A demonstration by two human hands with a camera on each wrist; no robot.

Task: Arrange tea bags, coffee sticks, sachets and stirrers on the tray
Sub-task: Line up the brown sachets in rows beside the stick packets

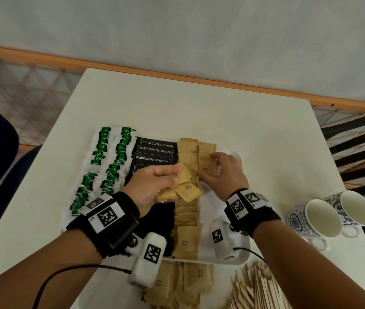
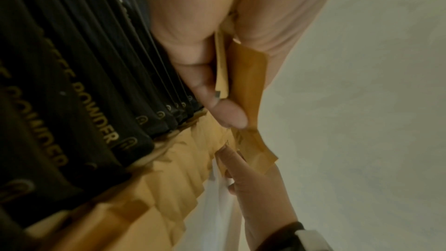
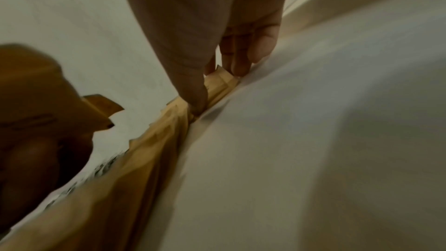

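Overhead first: white rectangular plastic tray (image 1: 236,260) on a white square table (image 1: 199,103), filled in rows. Green-tagged white tea bags (image 1: 103,166) in two columns on the left, black coffee sticks printed BLACK COFFEE POWDER (image 1: 154,150) next, then a long overlapped row of brown paper sugar sachets (image 1: 187,217). Left hand (image 1: 152,186) over the middle of the tray, fingers curled round a fanned handful of brown sachets (image 1: 182,188). Right hand (image 1: 224,172) just beside it, thumb and fingers pinching a second short row of sachets (image 1: 206,161) at the tray's far right part. Off the tray, nearer the body: loose pile of brown sachets (image 1: 183,286) and a heap of pale wooden stirrers (image 1: 257,288) on the table. Two blue-patterned white ceramic mugs (image 1: 331,217) at the right edge, tipped toward the camera. Black wristbands with square printed markers on both wrists.

Next, the left wrist view, close and dim: thumb and fingers (image 2: 226,114) clamped on the brown handful (image 2: 243,87), a grip seen here from the inside. Coffee stick ends (image 2: 101,102) packed edge to edge, touching the sachet row (image 2: 173,175). Right hand (image 2: 255,184) reaching in from below, fingertips at the row's edge.

Last, the right wrist view, blurred: fingertips (image 3: 239,64) and thumb down on the sachet tops (image 3: 218,81) against the white tray floor (image 3: 313,140); pinching, as far as the blur allows. Left hand's bundle (image 3: 38,91) dark at the left.
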